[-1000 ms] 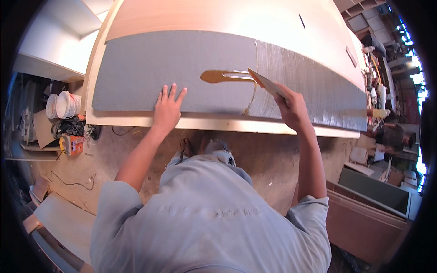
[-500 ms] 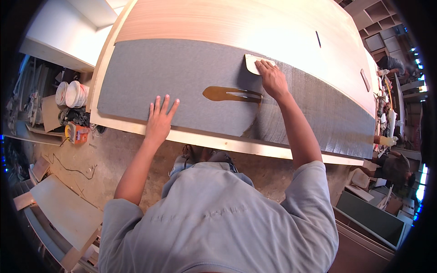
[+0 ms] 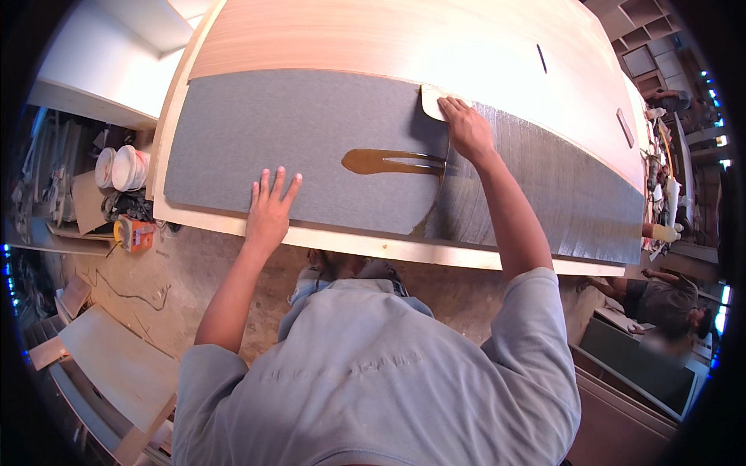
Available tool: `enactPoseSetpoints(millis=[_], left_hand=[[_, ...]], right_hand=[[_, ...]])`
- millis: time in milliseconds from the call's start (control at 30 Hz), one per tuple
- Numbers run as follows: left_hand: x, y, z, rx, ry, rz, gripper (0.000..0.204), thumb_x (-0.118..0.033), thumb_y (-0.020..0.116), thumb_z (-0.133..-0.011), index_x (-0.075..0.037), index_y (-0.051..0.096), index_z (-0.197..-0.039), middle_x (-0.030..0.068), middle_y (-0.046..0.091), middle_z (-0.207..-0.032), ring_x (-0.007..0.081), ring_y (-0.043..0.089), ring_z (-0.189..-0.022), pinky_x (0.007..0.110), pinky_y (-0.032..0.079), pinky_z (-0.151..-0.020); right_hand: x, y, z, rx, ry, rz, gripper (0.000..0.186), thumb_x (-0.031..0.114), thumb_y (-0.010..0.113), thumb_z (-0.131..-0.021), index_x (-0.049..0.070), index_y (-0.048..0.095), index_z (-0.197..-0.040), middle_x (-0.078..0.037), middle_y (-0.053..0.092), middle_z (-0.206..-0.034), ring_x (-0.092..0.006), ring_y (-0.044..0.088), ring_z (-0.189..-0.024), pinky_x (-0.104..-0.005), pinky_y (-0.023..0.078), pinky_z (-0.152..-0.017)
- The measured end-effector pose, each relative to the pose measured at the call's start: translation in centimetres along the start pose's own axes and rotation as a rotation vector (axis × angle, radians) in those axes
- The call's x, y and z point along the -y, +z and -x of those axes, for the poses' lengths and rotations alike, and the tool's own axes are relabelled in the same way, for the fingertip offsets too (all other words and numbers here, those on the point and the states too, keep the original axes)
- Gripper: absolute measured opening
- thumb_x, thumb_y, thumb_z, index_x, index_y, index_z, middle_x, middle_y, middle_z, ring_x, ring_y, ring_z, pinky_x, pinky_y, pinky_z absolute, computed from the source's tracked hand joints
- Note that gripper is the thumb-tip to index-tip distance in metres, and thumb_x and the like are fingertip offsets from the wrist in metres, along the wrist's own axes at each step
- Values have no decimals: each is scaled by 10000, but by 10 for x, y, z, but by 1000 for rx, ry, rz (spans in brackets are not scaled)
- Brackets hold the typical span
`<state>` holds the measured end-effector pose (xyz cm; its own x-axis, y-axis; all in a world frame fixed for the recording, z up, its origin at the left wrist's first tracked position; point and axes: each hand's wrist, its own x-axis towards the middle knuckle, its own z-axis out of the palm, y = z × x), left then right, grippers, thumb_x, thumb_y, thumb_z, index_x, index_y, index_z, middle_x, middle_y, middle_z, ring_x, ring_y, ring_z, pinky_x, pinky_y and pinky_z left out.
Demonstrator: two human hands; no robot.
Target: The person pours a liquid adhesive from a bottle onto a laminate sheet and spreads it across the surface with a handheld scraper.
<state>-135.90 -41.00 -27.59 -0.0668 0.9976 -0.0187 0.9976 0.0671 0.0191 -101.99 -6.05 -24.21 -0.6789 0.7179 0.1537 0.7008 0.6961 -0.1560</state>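
Note:
A long grey sheet (image 3: pixel 233 132) lies along the near side of the wooden work surface. Its right part carries a wet, streaky coat (image 3: pixel 536 186). Across the dull left part stretches a puddle of amber, glue-like liquid (image 3: pixel 364 161) that narrows toward the right. My right hand (image 3: pixel 469 130) presses a thin, pale spreader (image 3: pixel 432 104) against the sheet near its far edge, with the fingers closed over the tool's right side. Spread flat on the sheet near its front edge, my left hand (image 3: pixel 270 211) holds nothing.
A pale wood-grain panel (image 3: pixel 311 35) extends beyond the sheet, with a dark thin stick (image 3: pixel 542 59) on it. White buckets (image 3: pixel 129 168) and an orange container (image 3: pixel 134 234) stand on the floor at left. At the right, a co-worker (image 3: pixel 668 303) is near leaning boards (image 3: pixel 622 357).
The spreader and my right hand have barely shifted at the sheet's far edge. My left hand remains flat. The co-worker at right has come further into view.

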Motion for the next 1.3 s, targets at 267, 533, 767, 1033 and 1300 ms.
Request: enactPoseSetpoints(millis=[267,533,767,1033,1300], left_hand=[[6,-3,-4,1,50,-9,893,68,604,-856,-207,389,-1679,214,358,-1711,520,367,-1540,645,399,-1213],[8,-5,-8,61,69,-60,865,-28,642,-879,-199,378,-1684,240,386,-1695,537,396,-1519,650,429,-1181],[19,2,-7,-58,150,-36,870,-58,680,-864,-178,390,-1676,236,419,-1672,520,416,-1511,616,454,-1166],[70,0,9,-81,155,-2,990,1,730,-793,-248,376,-1684,189,367,-1705,452,317,-1583,590,351,-1257],[81,-1,12,-6,68,-20,878,75,571,-912,-306,388,-1681,180,338,-1727,478,324,-1578,691,318,-1243]], right_hand=[[11,-21,39,193,7,-41,345,151,527,-1017,158,804,-1221,-225,778,-937,-406,766,-818,-504,609,-753],[158,-69,174,410,172,-133,405,88,624,-891,89,774,-1267,-276,721,-861,-446,722,-773,-539,576,-745],[227,-120,183,232,277,-354,373,89,638,-959,120,753,-1312,-268,730,-870,-438,729,-775,-471,576,-738],[159,-99,65,88,133,-155,439,61,532,-1015,118,649,-1434,-205,731,-1268,-413,703,-1138,-479,571,-958],[81,7,-20,14,-18,159,450,132,412,-1069,68,588,-1477,-166,587,-1563,-328,539,-1469,-543,417,-1232]])
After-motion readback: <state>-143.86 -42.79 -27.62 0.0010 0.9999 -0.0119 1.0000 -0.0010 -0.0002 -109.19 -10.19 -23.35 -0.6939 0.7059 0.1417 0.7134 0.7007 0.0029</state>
